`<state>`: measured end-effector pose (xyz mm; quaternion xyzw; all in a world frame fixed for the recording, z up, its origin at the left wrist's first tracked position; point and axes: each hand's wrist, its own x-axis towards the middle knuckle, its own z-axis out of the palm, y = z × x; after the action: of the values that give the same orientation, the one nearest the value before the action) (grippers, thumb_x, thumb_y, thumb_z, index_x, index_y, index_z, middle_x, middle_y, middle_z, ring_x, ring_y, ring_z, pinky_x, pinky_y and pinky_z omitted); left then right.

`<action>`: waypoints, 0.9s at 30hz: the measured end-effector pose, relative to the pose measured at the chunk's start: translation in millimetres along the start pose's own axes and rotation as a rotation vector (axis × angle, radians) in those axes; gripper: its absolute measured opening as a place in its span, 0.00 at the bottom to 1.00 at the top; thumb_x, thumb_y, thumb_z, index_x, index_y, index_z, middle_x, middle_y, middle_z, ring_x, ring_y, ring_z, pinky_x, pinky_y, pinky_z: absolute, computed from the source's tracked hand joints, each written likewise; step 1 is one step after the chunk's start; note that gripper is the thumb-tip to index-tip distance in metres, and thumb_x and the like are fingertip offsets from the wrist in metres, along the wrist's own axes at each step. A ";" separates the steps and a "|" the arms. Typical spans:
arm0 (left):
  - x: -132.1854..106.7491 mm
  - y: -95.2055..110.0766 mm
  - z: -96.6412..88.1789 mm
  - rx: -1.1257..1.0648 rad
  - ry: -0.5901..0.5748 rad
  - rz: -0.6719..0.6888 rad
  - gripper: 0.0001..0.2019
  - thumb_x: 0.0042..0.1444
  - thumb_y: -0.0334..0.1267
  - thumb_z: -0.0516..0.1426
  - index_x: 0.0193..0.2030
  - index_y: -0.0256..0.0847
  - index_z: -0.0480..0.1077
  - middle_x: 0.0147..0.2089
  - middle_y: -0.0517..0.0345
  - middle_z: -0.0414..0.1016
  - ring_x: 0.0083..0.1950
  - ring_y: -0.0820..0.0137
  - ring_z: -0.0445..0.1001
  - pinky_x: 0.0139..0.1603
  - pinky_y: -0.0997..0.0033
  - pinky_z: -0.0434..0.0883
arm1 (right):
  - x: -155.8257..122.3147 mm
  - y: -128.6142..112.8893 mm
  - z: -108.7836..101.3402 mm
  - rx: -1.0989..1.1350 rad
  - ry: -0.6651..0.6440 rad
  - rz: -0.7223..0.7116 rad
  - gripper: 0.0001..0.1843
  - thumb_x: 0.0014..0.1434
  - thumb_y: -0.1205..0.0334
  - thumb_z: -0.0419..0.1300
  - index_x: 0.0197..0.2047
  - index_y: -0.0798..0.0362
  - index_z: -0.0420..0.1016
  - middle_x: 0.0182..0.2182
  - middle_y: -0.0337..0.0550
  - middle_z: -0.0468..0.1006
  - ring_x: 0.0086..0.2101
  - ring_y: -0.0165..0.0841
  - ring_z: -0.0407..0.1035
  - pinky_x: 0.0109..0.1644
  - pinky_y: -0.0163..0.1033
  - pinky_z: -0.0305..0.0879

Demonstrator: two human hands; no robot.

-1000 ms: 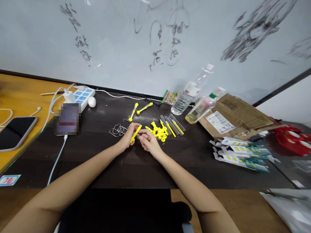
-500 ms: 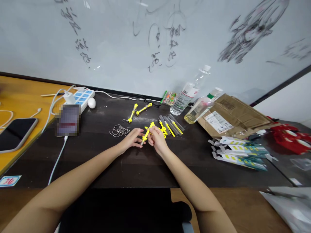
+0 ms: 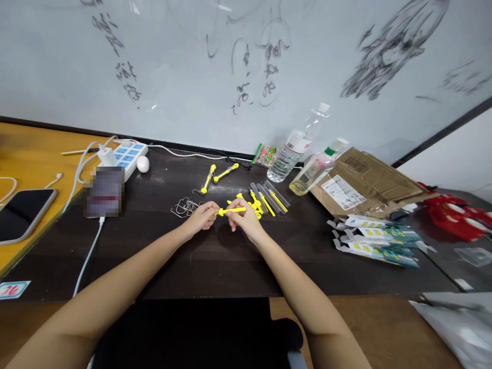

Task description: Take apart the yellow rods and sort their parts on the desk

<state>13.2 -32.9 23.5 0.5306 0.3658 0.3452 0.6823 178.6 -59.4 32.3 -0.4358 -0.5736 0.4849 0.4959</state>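
A thin yellow plastic rod with a thicker, collared left end (image 3: pixel 222 211) spans the gap between my hands, lying almost level above the dark table. My left hand (image 3: pixel 203 216) is closed, its fingertips pinching the collared end. At the other side my right hand (image 3: pixel 246 220) pinches the rod itself. Just beyond the right hand are loose yellow plastic parts (image 3: pixel 257 206) and clear tubes with yellow sticks (image 3: pixel 268 199). Bent metal wire hooks (image 3: pixel 185 206) lie in a tangle behind my left hand. Two yellow pieces (image 3: pixel 208 179) rest farther back, one with a wire hook.
Behind stand a water bottle (image 3: pixel 290 154) and a bottle of yellowish liquid (image 3: pixel 317 166), near a snack packet (image 3: pixel 264 155). A cardboard parcel (image 3: pixel 365 179) and opened small boxes (image 3: pixel 378 241) lie right. A power strip (image 3: pixel 132 155) and phone (image 3: pixel 25 215) are left.
The yellow rod has turned from slanting to nearly level. My left hand has gone from spread fingers to gripping its end, while the right hand still holds it.
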 end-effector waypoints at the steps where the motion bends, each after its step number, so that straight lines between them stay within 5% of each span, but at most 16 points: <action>1: 0.5 -0.1 -2.3 0.040 0.024 0.016 0.06 0.51 0.38 0.53 0.31 0.41 0.59 0.17 0.74 0.48 0.13 0.84 0.47 0.14 0.85 0.43 | -0.4 -0.1 -1.3 -0.082 -0.016 -0.028 0.13 0.48 0.56 0.63 0.34 0.51 0.65 0.25 0.32 0.69 0.18 0.23 0.62 0.19 0.30 0.61; 7: 0.3 -2.9 -7.5 0.188 0.042 0.108 0.08 0.50 0.40 0.57 0.30 0.40 0.62 0.16 0.73 0.53 0.13 0.84 0.51 0.13 0.85 0.48 | -5.3 5.7 -0.6 -0.576 -0.038 -0.218 0.11 0.50 0.58 0.62 0.38 0.51 0.73 0.28 0.37 0.72 0.28 0.29 0.67 0.33 0.35 0.64; 12: -1.8 6.1 -3.8 0.051 0.089 0.142 0.15 0.47 0.47 0.62 0.32 0.37 0.66 0.19 0.66 0.65 0.17 0.81 0.62 0.16 0.82 0.60 | -2.3 2.8 -5.9 -0.466 0.022 -0.206 0.09 0.52 0.59 0.60 0.37 0.52 0.70 0.29 0.39 0.73 0.28 0.30 0.67 0.33 0.35 0.64; 20: 0.9 17.7 -12.0 -0.184 0.446 0.216 0.20 0.43 0.48 0.65 0.37 0.35 0.71 0.28 0.60 0.72 0.27 0.77 0.73 0.24 0.81 0.69 | 15.2 0.1 -35.0 -0.203 0.143 -0.232 0.13 0.47 0.62 0.63 0.34 0.51 0.62 0.26 0.34 0.65 0.26 0.27 0.62 0.31 0.34 0.62; 23: 1.0 16.4 -11.6 -0.191 0.431 0.205 0.19 0.44 0.48 0.65 0.37 0.35 0.71 0.36 0.56 0.75 0.32 0.74 0.76 0.27 0.79 0.71 | 18.2 4.1 -42.4 -0.236 0.143 -0.223 0.13 0.46 0.63 0.62 0.34 0.51 0.61 0.28 0.35 0.66 0.28 0.27 0.63 0.32 0.34 0.62; 27: -0.1 13.9 -8.7 -0.152 0.388 0.160 0.19 0.45 0.49 0.64 0.36 0.35 0.72 0.30 0.56 0.75 0.27 0.75 0.75 0.23 0.81 0.69 | 18.4 5.6 -53.3 -0.451 0.142 -0.230 0.10 0.48 0.65 0.59 0.35 0.51 0.62 0.29 0.37 0.68 0.31 0.31 0.65 0.33 0.36 0.61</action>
<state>4.5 -26.2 35.6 0.4287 0.4199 0.5201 0.6077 229.2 -34.0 31.5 -0.5000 -0.6770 0.2533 0.4770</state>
